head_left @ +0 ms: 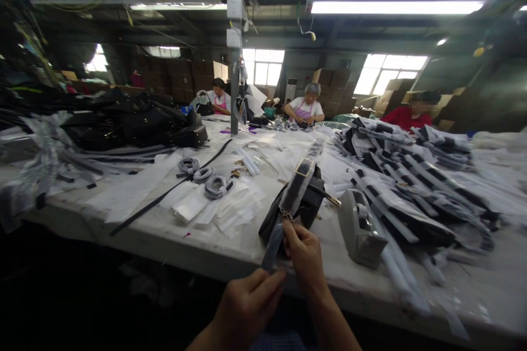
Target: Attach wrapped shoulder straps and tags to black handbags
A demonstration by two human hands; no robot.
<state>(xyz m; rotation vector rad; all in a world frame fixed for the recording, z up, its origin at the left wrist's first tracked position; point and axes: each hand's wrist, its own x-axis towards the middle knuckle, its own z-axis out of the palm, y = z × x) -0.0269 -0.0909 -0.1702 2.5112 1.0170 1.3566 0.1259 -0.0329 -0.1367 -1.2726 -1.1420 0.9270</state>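
Note:
My left hand [246, 303] pinches the near end of a black strap in a clear plastic sleeve [294, 192]. My right hand [303, 252] grips the same sleeved strap a little higher, fingers closed round it. The strap runs up and away over a black handbag [307, 209] that lies on the white worktable [135, 197] right in front of me. A gold buckle shows near the strap's far end.
A grey tape dispenser [361, 226] stands right of the bag. Sleeved straps are heaped at right [415, 175]. Black bags are piled at far left [140, 120]. Grey coiled straps [203, 175] and plastic sleeves lie mid-table. Three other people work at the far end.

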